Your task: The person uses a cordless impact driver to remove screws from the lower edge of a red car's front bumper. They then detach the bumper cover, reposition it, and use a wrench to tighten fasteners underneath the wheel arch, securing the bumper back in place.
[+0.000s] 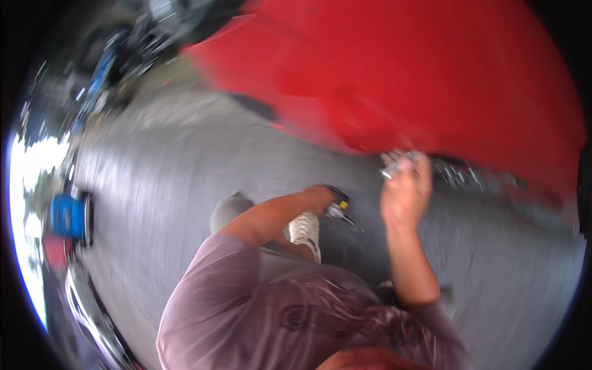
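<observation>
My left hand [318, 197] is closed around a cordless driver [339, 206], dark with a yellow patch, a silvery nose and a thin bit that points down to the right. It is held low over the floor, beside my pale shoe [304, 229]. My right hand [404, 196] is raised to the lower edge of a large red car body panel [394, 74]. Its fingers are curled at a small silvery piece [390, 171], too blurred to name. Whether that piece is loose or belongs to the panel's edge, I cannot tell.
Grey floor [160, 160] lies under me and the red panel. Off to the left stand a blue box-shaped thing [66, 216] and a red one [55, 251] below it. Blurred dark and blue equipment [105, 68] lines the far left. A curved silvery vehicle part [92, 314] shows at lower left.
</observation>
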`<action>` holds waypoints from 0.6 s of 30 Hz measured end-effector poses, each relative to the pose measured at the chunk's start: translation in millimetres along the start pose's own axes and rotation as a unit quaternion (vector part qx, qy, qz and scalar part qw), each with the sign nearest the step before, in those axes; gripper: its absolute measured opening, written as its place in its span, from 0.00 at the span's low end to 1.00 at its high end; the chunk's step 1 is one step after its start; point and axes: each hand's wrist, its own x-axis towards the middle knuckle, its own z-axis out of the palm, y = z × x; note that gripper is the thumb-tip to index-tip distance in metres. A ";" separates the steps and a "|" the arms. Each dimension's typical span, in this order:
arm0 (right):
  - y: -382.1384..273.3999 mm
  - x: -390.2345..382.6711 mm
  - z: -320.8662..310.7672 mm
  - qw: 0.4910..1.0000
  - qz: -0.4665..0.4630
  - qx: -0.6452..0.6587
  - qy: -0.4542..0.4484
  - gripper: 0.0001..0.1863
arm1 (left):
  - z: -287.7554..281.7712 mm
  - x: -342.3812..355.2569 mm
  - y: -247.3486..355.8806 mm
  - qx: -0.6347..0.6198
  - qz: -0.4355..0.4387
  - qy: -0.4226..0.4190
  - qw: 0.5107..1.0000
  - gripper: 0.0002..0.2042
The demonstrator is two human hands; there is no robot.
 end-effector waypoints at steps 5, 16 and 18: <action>-14.5 -6.9 3.7 0.995 0.051 0.071 -0.047 0.16 | -2.1 10.8 18.9 0.042 -0.046 -0.049 0.997 0.47; -42.7 -16.0 -12.0 0.957 0.203 0.139 -0.155 0.19 | -13.5 -4.2 54.3 0.003 -0.080 -0.034 0.996 0.47; -49.8 -15.8 -14.6 0.960 0.196 0.115 -0.162 0.21 | -5.1 -1.8 55.5 0.002 -0.102 -0.024 0.994 0.45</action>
